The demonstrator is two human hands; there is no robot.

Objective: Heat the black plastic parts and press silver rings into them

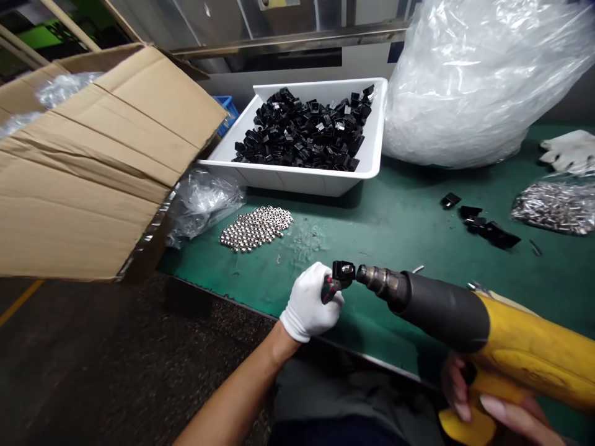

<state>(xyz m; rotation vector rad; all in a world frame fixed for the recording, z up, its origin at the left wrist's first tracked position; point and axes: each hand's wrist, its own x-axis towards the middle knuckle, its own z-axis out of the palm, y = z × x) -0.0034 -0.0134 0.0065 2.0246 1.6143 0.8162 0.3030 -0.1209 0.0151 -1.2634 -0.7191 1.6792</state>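
Observation:
My left hand, in a white glove, is closed around small pliers with dark red and green handles. A black plastic part with a shiny metal piece in it sits at the jaws of the pliers. Bare and ungloved, my right hand grips the handle of a yellow heat gun at the lower right. The gun's stepped metal nozzle points left, very close to the black part.
A white tray holds many black parts. Small metal pieces lie left of centre. A cardboard box leans at left. Plastic bags, loose black parts, a bag of metal pins and a glove lie at right.

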